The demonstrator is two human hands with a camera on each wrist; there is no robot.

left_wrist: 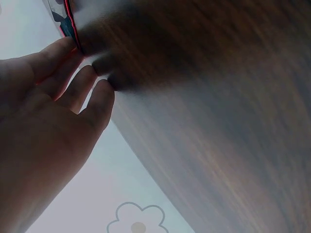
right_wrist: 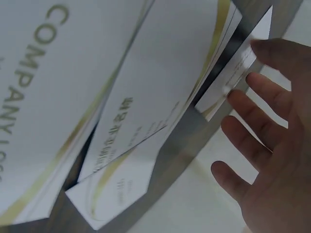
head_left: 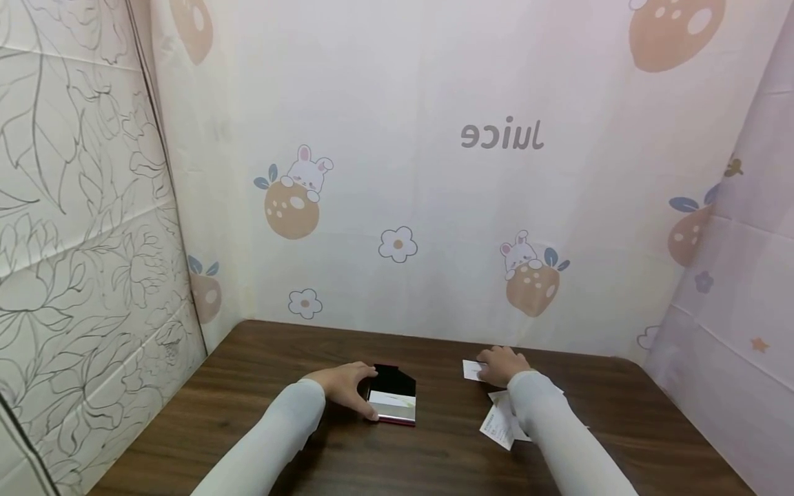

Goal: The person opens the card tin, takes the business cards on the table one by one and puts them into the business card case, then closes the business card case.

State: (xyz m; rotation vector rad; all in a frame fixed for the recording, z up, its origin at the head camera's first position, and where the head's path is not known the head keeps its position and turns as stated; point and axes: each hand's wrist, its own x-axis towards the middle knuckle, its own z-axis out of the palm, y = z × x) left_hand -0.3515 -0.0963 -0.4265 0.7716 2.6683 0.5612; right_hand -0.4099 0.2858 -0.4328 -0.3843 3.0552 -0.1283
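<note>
Beside the left of a card case is my left hand, holding its edge with the thumb at the near corner and fingers at the far side. The case lies open, black inside, with a white and silvery card-like part and a red rim that shows in the left wrist view. My right hand reaches over a single white business card, its fingers spread and loosely bent at the card's edge in the right wrist view. Firm contact there is unclear. Several loose business cards with gold stripes overlap under the right forearm.
The dark wooden table runs back to a printed curtain along its far edge. A second curtain with line-drawn flowers hangs at the left, and another at the right.
</note>
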